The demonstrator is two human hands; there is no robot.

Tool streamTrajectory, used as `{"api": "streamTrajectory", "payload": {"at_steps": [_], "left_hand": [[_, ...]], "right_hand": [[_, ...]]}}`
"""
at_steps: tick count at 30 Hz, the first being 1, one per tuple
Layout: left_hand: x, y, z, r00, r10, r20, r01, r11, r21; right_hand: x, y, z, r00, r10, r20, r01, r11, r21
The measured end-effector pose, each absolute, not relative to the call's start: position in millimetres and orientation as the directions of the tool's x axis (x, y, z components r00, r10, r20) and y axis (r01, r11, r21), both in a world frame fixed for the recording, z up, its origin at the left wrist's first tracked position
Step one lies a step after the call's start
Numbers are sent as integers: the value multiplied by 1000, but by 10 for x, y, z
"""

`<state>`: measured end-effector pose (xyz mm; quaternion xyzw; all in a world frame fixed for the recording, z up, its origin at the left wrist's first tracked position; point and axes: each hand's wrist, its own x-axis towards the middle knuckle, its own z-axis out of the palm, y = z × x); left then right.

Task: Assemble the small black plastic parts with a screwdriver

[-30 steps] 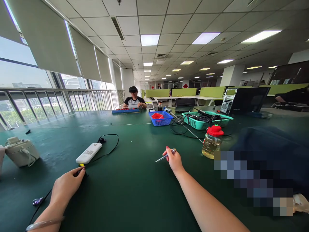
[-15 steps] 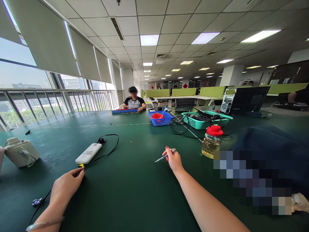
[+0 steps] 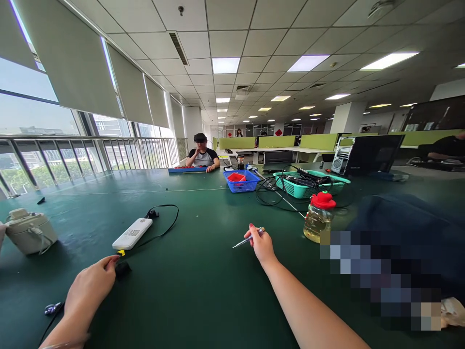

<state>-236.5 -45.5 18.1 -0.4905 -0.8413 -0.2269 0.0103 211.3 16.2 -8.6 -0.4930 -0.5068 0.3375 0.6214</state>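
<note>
My right hand (image 3: 262, 245) is closed round a thin silver pen-like tool (image 3: 247, 238) whose tip points left, just above the green table (image 3: 203, 291). My left hand (image 3: 89, 286) rests at the lower left, fingers pinched on a small black object with a yellow tip (image 3: 122, 266). A white power bank (image 3: 132, 233) with a black cable (image 3: 165, 223) lies just beyond that hand. A small dark bead-like item (image 3: 53, 308) lies by my left wrist.
A jar of yellowish liquid with a red lid (image 3: 318, 217) stands right of my right hand. A blue basket (image 3: 240, 181) and a teal basket (image 3: 308, 182) with cables sit further back. A beige pouch (image 3: 29, 231) lies far left. A person (image 3: 202, 154) sits at the far end.
The view has tipped down slightly. My left hand has drawn back a little toward me, exposing the black object. The right hand holds still with the tool.
</note>
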Motion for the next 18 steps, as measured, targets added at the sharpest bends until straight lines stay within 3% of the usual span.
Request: {"api": "streamTrajectory", "payload": {"at_steps": [3,6,13,18], "left_hand": [[-2389,-536,238,-553,815,173,832,530,164],[-2377,-577,268,-571,811,130,821,568,62],[-2314,-581,288,-553,825,116,830,557,-8],[-2192,-589,357,-496,814,303,865,495,88]], "right_hand": [[2114,159,-79,251,922,296,78,285,-955],[2122,162,-80,247,927,283,92,268,-959],[2125,166,-94,256,925,282,87,268,-959],[2125,169,-105,241,927,288,78,277,-958]]}}
